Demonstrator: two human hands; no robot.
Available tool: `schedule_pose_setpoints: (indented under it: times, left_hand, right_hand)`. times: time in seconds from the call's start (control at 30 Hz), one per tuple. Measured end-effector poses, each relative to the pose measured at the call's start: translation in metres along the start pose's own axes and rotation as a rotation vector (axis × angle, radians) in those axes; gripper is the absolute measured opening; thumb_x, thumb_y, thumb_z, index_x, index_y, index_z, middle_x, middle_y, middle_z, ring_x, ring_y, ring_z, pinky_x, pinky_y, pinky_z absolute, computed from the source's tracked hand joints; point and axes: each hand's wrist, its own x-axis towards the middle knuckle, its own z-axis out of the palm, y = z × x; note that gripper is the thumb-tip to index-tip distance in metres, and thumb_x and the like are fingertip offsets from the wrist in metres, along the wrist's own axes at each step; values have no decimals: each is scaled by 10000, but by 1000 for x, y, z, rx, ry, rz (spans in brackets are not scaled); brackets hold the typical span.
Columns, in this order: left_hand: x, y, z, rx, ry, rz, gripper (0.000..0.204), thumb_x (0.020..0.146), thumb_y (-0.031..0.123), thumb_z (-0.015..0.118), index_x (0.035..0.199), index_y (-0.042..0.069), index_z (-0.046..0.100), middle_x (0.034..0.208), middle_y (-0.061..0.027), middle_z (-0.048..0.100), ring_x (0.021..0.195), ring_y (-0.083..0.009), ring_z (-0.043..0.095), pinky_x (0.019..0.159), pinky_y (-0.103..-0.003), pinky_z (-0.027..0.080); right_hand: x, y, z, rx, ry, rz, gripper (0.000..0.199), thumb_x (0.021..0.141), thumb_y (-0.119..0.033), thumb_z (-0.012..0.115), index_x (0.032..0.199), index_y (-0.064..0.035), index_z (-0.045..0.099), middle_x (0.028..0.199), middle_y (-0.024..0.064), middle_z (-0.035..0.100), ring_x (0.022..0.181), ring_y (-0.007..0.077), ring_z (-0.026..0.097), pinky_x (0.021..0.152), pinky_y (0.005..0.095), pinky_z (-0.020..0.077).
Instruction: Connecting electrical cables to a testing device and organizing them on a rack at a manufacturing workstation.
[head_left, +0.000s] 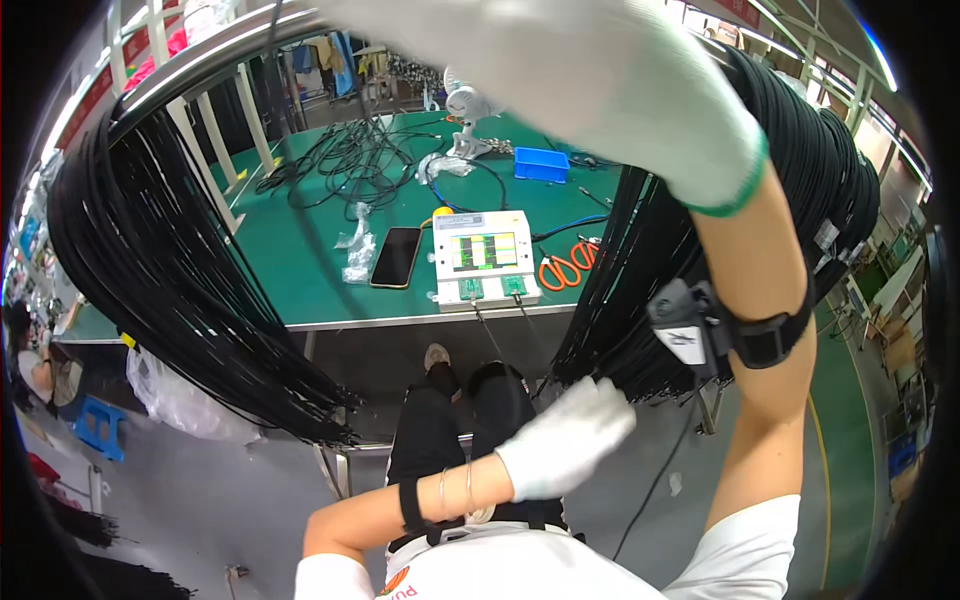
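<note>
My left hand (pixel 567 440), in a white glove, is low in front of my lap, near the lower ends of the right-hand cable bundle (pixel 640 290). Its fingers are bent together; what they hold, if anything, is hidden. My right hand (pixel 600 80), in a white glove with a green cuff, reaches up and leftward across the top of the view. Its fingers are cut off or blurred. A white tester box (pixel 485 250) with a lit screen sits at the table's front edge. Two thin cables run down from its green sockets toward my lap.
Another black cable bundle (pixel 180 240) hangs from a rail at left. On the green table (pixel 320 260) are a phone (pixel 397 257), orange-handled scissors (pixel 562 272), a blue bin (pixel 541 164), a small fan (pixel 466 110) and tangled cables (pixel 350 160). A blue stool (pixel 99 428) stands left.
</note>
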Motion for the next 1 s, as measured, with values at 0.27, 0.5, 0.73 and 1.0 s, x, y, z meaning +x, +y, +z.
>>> schedule_pose_setpoints:
  times: [0.27,0.5,0.73,1.0]
  left_hand:
    - [-140,-114,-38,809,516,-1094,633,864,269,651,1373,-59,467,1300,-249,568,1214,-380,517,1127,-483,284]
    - [-52,-110,-18,416,697,-664,629,879,281,674,1380,-41,470,1328,-240,558,1222,-378,525,1083,-432,367]
    - [62,-92,-27,-46,849,-307,611,917,97,591,1476,-6,368,1445,-225,466,1342,-361,452,1104,-397,369]
    - [60,-96,-52,-431,948,-97,603,946,46,500,1520,32,313,1515,-166,406,1390,-279,418,1112,-385,362]
  right_hand:
    - [-55,84,-6,-694,340,-185,207,889,-172,634,1063,-74,690,882,82,619,781,243,619,716,353,500]
    - [-56,81,-10,-735,277,-63,257,858,-107,672,1110,-80,708,924,63,614,892,241,610,804,337,499]
    - [-32,63,14,-739,256,-200,288,825,-127,705,1099,-51,663,965,85,628,890,221,643,786,295,533]
    - [-12,1,2,-282,442,87,123,797,33,640,883,42,728,738,131,622,652,232,611,623,334,478]
